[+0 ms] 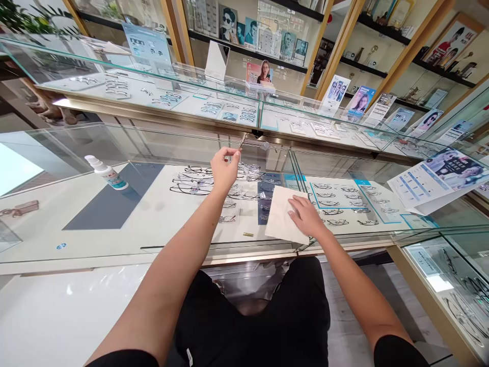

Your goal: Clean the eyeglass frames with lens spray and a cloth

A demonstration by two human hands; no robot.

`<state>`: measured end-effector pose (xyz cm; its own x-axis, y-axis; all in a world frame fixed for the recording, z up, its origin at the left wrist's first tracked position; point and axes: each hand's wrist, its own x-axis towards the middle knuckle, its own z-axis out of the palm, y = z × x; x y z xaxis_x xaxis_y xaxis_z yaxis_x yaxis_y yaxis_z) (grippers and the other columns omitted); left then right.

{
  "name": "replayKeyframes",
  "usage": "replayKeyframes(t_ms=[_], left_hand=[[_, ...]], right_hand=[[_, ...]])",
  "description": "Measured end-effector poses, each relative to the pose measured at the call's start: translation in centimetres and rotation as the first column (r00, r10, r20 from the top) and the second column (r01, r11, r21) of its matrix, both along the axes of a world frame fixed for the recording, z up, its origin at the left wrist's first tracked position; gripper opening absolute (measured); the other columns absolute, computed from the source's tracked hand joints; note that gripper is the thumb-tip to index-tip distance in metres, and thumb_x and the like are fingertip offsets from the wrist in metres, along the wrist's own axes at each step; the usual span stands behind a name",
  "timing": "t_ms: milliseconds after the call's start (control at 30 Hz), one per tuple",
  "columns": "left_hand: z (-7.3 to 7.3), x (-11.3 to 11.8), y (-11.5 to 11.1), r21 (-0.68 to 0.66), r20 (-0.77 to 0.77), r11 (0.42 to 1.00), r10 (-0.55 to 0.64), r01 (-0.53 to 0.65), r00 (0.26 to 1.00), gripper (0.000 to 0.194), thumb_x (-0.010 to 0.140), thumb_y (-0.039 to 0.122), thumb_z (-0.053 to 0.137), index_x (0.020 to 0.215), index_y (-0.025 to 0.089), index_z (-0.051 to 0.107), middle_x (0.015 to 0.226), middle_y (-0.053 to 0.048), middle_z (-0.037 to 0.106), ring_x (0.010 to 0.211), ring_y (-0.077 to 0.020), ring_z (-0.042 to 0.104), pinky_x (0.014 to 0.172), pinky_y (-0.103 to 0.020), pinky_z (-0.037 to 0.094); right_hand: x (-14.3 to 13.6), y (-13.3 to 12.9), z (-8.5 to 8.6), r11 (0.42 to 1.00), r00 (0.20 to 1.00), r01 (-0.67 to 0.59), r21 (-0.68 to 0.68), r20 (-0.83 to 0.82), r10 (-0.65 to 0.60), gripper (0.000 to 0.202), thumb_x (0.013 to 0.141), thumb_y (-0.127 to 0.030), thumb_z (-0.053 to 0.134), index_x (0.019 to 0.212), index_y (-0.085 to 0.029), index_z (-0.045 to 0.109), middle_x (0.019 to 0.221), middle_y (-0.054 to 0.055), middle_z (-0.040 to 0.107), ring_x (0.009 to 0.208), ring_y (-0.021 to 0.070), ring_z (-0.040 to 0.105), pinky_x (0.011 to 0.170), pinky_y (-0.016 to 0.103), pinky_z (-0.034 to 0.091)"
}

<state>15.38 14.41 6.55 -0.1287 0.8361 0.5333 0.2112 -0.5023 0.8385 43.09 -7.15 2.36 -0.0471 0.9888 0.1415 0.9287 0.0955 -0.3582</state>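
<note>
Fingers (234, 152) of the left hand (224, 173) are pinched together on a pair of glasses (243, 139), held up near the far edge of the tabletop (151, 219); the lenses are too faint to make out with confidence. The right hand (306, 216) rests, fingers slightly apart, on a cream cloth (280, 219) by the near edge. Other eyeglass frames (191, 192) lie either side of the left wrist; a white spray bottle (109, 174) stands toward the far left corner.

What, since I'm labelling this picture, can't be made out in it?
Head view:
Print on the bottle: too small.
Gripped part of the held glasses: hidden by the left hand.
Part of the cloth: under the right hand.
Plant: cut off by left edge.
</note>
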Motion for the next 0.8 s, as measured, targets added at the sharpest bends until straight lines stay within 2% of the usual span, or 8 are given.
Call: replayKeyframes(t_ms=[100,200,300,367,433,533,667,800], left_hand=[[0.1,0.4,-0.3,0.005,0.028,1.0,-0.024,0.024,0.999,0.015,0.096,0.035,0.067,0.094,0.023,0.074,0.103,-0.005,0.08,0.102,-0.0221,0.072,0.088,-0.035,0.049],[0.5,1.1,-1.2,-0.032,0.081,0.997,-0.066,0.069,0.995,0.018,0.094,0.039,0.069,0.091,0.022,0.074,0.101,-0.006,0.081,0.098,-0.0223,0.073,0.083,-0.035,0.051],[1.2,1.9,-3.4,-0.101,0.147,0.983,-0.139,0.155,0.979,0.021,0.091,0.042,0.071,0.089,0.021,0.073,0.098,-0.007,0.081,0.093,-0.0225,0.073,0.08,-0.035,0.054],[1.8,2.1,-5.5,-0.144,0.204,0.962,-0.2,0.231,0.958,0.022,0.089,0.044,0.073,0.088,0.022,0.073,0.095,-0.007,0.081,0.089,-0.0224,0.072,0.08,-0.037,0.056],[2.4,2.1,-7.9,-0.19,0.265,0.936,-0.241,0.296,0.934,0.022,0.086,0.044,0.076,0.087,0.022,0.075,0.092,-0.006,0.08,0.087,-0.0224,0.071,0.082,-0.038,0.056],[3.7,1.5,-11.6,-0.223,0.342,0.902,-0.282,0.37,0.896,0.022,0.08,0.042,0.082,0.085,0.021,0.077,0.097,-0.006,0.079,0.097,-0.0232,0.071,0.096,-0.041,0.054],[5.4,-0.2,-15.3,-0.246,0.391,0.863,-0.328,0.441,0.86,0.021,0.072,0.039,0.088,0.079,0.02,0.08,0.116,-0.009,0.078,0.115,-0.0275,0.068,0.109,-0.043,0.048],[6.1,-2.4,-17.5,-0.322,0.428,0.806,-0.344,0.497,0.836,0.019,0.067,0.037,0.088,0.074,0.021,0.082,0.109,-0.008,0.079,0.115,-0.0302,0.068,0.108,-0.045,0.049]], right_hand=[[-0.1,-0.1,-1.0,0.997,0.998,-0.012,-0.071,0.057,0.016,0.061,0.112,-0.044,0.035,0.166,-0.018,0.045,0.181,0.013,0.033,0.168,0.0334,0.027,0.137,0.055,0.022],[-0.5,0.3,-0.1,0.997,1.0,0.005,-0.077,0.03,-0.002,0.06,0.108,-0.042,0.043,0.163,-0.017,0.05,0.176,0.016,0.041,0.165,0.035,0.034,0.135,0.056,0.026],[-2.3,0.7,2.7,0.993,0.987,0.04,0.109,-0.159,-0.022,0.047,0.105,-0.039,0.052,0.144,-0.02,0.067,0.152,0.016,0.066,0.146,0.0339,0.055,0.126,0.054,0.041],[-4.5,1.0,5.0,0.96,0.933,0.038,0.278,-0.354,0.066,0.036,0.106,-0.04,0.052,0.127,-0.023,0.075,0.133,0.012,0.075,0.129,0.0295,0.066,0.116,0.049,0.049],[-7.2,1.3,7.1,0.932,0.835,0.023,0.363,-0.519,0.181,0.033,0.107,-0.042,0.052,0.119,-0.024,0.078,0.122,0.01,0.077,0.116,0.0257,0.071,0.102,0.042,0.057],[-11.0,2.0,8.7,0.928,0.745,0.026,0.372,-0.626,0.231,0.033,0.105,-0.044,0.056,0.122,-0.026,0.078,0.127,0.01,0.076,0.118,0.0258,0.071,0.096,0.039,0.059],[-14.6,2.3,8.0,0.93,0.631,0.026,0.367,-0.727,0.27,0.036,0.102,-0.048,0.06,0.124,-0.025,0.077,0.134,0.012,0.072,0.125,0.0287,0.068,0.096,0.04,0.059],[-16.8,1.1,6.5,0.911,0.533,0.035,0.411,-0.778,0.331,0.033,0.102,-0.049,0.063,0.119,-0.024,0.075,0.126,0.01,0.076,0.118,0.0276,0.07,0.101,0.041,0.057]])
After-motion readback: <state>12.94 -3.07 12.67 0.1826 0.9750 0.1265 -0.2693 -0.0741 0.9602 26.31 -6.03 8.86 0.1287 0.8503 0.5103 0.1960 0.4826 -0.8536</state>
